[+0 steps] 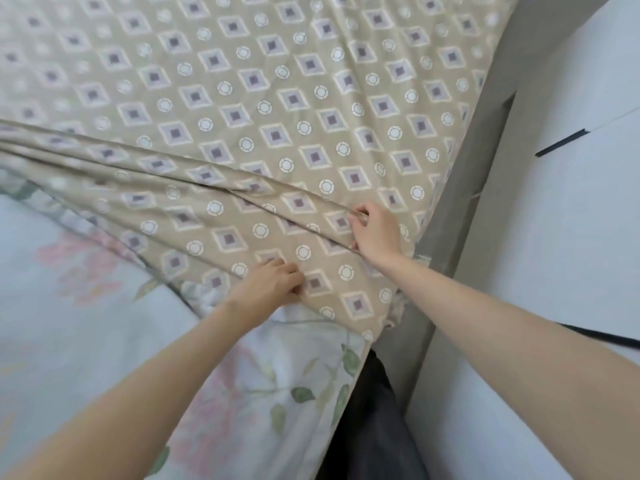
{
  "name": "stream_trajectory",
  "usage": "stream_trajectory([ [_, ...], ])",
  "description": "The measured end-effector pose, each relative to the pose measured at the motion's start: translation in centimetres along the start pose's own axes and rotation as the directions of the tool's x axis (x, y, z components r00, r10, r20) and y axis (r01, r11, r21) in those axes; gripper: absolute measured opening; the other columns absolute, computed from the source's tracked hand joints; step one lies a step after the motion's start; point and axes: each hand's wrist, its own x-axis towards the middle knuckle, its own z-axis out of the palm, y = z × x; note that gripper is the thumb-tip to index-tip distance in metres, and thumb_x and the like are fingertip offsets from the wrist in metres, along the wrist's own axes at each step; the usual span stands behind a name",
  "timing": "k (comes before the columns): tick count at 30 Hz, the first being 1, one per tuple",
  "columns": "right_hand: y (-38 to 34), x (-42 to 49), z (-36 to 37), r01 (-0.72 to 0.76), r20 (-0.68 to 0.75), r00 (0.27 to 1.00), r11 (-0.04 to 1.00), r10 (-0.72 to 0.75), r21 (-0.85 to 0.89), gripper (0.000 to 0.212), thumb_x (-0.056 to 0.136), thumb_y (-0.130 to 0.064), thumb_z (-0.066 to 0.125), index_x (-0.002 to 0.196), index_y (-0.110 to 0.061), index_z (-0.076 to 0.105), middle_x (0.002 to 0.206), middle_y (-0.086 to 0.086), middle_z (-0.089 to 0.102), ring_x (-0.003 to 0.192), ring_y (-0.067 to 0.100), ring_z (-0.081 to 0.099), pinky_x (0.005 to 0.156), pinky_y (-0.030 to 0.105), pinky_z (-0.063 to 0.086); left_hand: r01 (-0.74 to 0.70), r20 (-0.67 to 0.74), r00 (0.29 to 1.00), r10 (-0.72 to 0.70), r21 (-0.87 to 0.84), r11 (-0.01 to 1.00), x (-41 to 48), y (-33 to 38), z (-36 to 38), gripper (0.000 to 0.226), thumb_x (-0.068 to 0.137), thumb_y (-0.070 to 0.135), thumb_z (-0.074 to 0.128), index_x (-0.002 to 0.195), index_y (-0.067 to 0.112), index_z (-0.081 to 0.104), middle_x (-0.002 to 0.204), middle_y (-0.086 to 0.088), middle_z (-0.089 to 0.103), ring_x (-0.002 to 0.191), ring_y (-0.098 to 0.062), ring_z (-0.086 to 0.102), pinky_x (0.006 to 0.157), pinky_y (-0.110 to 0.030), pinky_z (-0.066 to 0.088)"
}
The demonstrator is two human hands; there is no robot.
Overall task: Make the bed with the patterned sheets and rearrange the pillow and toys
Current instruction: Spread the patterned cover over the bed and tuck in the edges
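A beige patterned sheet (263,109) with purple diamonds and white circles covers most of the bed. It lies flat at the top and bunches into long folds toward its near edge. My left hand (273,280) pinches that near edge, fingers closed on the cloth. My right hand (375,232) grips a fold of the same sheet close to the bed's right side. Under the beige sheet lies a pale blue floral sheet (86,306) with pink flowers and green leaves, showing at the lower left. No pillow or toys are in view.
A grey bed frame (485,188) runs along the right side of the mattress. Beyond it stands white furniture (571,209) with dark gaps. A dark cloth (372,410) shows between the bed and the frame at the bottom.
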Motion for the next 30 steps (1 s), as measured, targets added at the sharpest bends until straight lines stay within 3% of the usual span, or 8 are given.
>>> stream_trajectory([
  [4, -0.2, 0.0, 0.6, -0.041, -0.033, 0.999, 0.999, 0.042, 0.022, 0.010, 0.096, -0.018, 0.050, 0.095, -0.011, 0.058, 0.100, 0.010, 0.065, 0.089, 0.034, 0.063, 0.083, 0.045, 0.049, 0.107, 0.148, 0.985, -0.093, -0.088, 0.990, 0.6, 0.6, -0.9, 0.018, 0.089, 0.023, 0.062, 0.106, 0.017, 0.063, 0.107, 0.002, 0.061, 0.105, -0.018, 0.054, 0.079, -0.027, 0.040],
  [9, -0.6, 0.4, 1.0, -0.128, -0.069, 0.989, 0.988, 0.134, 0.089, 0.011, 0.095, -0.012, 0.045, 0.089, -0.014, 0.054, 0.101, 0.008, 0.065, 0.088, 0.030, 0.066, 0.083, 0.045, 0.051, 0.151, 0.212, 0.969, -0.126, -0.106, 0.983, -0.1, 0.7, -1.6, 0.013, 0.084, 0.021, 0.066, 0.097, 0.018, 0.065, 0.098, 0.002, 0.065, 0.096, -0.017, 0.058, 0.067, -0.022, 0.033],
  [19, -1.6, 2.4, 0.7, -0.216, -0.135, 0.964, 0.969, 0.231, 0.122, 0.014, 0.094, -0.009, 0.044, 0.090, -0.013, 0.057, 0.102, 0.010, 0.066, 0.090, 0.031, 0.066, 0.083, 0.045, 0.053, 0.081, 0.213, 0.975, -0.063, -0.076, 0.994, -1.5, 1.3, -2.3, 0.003, 0.084, 0.020, 0.063, 0.084, 0.022, 0.061, 0.086, 0.007, 0.055, 0.087, -0.014, 0.053, 0.067, -0.023, 0.034],
  [23, -1.5, 2.5, 0.7, -0.204, -0.136, 0.966, 0.972, 0.220, 0.121, 0.014, 0.095, -0.008, 0.045, 0.090, -0.013, 0.057, 0.102, 0.008, 0.066, 0.089, 0.029, 0.066, 0.085, 0.043, 0.052, 0.037, 0.212, 0.977, -0.029, -0.034, 0.999, -1.7, 1.5, -2.3, 0.015, 0.086, 0.018, 0.059, 0.077, 0.027, 0.050, 0.084, 0.009, 0.049, 0.085, -0.013, 0.050, 0.069, -0.024, 0.037],
  [27, -1.0, 1.9, 0.1, -0.116, -0.105, 0.988, 0.993, 0.113, -0.024, 0.011, 0.095, -0.016, 0.048, 0.091, -0.018, 0.058, 0.099, 0.003, 0.065, 0.083, 0.021, 0.059, 0.070, 0.032, 0.044, 0.030, 0.180, 0.983, -0.045, 0.082, 0.996, -1.5, 1.7, -1.2, 0.012, 0.091, 0.014, 0.054, 0.092, 0.026, 0.056, 0.104, 0.006, 0.059, 0.102, -0.016, 0.054, 0.085, -0.024, 0.038],
  [30, 0.3, 1.5, -1.2, -0.073, -0.078, 0.995, 0.986, 0.061, -0.150, 0.015, 0.092, -0.029, 0.053, 0.099, -0.019, 0.061, 0.104, 0.000, 0.065, 0.093, 0.022, 0.057, 0.070, 0.028, 0.037, 0.056, 0.120, 0.990, -0.078, 0.178, 0.982, -1.3, 2.6, 0.2, 0.022, 0.094, 0.009, 0.045, 0.109, 0.023, 0.053, 0.115, 0.004, 0.055, 0.110, -0.018, 0.050, 0.088, -0.026, 0.037],
])
